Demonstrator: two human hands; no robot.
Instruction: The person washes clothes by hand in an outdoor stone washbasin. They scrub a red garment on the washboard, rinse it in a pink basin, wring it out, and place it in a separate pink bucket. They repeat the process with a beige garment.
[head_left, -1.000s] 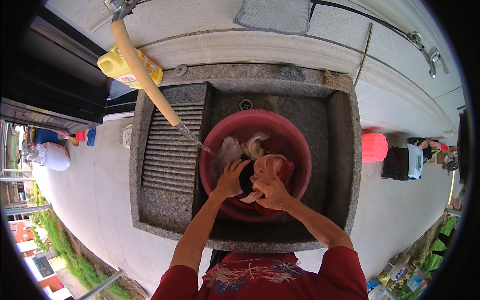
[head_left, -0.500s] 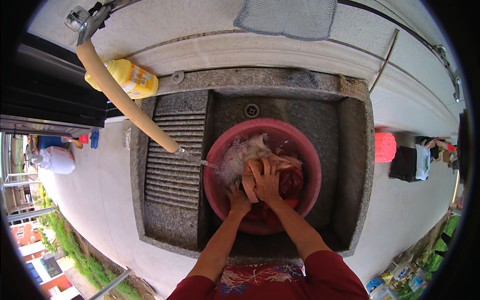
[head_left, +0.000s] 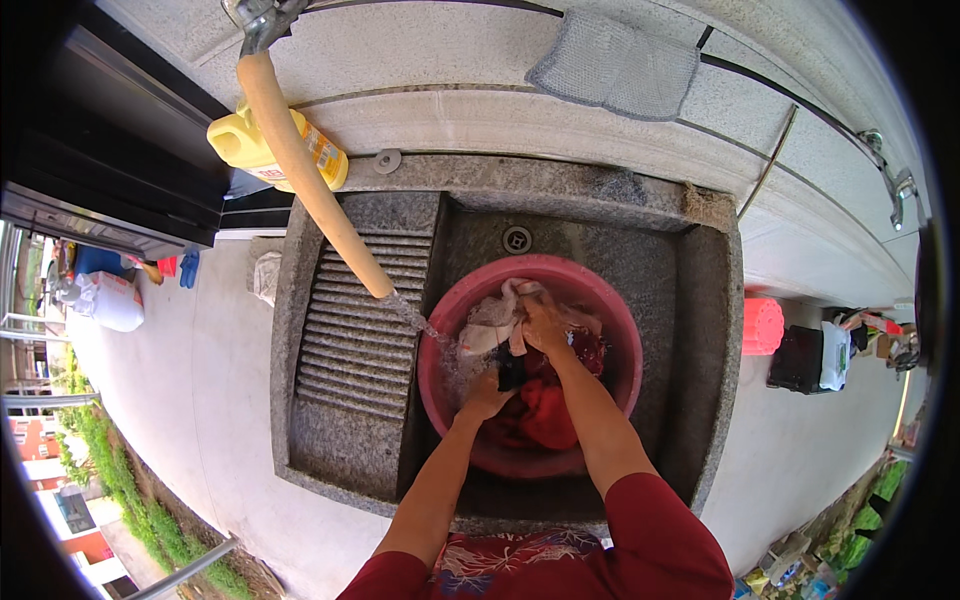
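Clothes [head_left: 550,422] lay heaped in one pink basin [head_left: 629,385], which stood inside the deep compartment of one stone sink [head_left: 722,340]. Red, pale [head_left: 488,328] and dark [head_left: 511,370] fabric showed; overlap prevented a count of pieces. Water [head_left: 408,312] ran from one tan hose [head_left: 325,205] into the basin's left side. Two hands were in the basin. The right hand [head_left: 541,325] lay on pale fabric, fingers partly hidden; whether it gripped could not be told. The left hand [head_left: 485,397] was beside dark fabric, fingertips obscured, its opening undetermined. Also noted: one ribbed washboard [head_left: 365,325], one drain [head_left: 517,239] and one yellow jug [head_left: 250,150], contents not visible.
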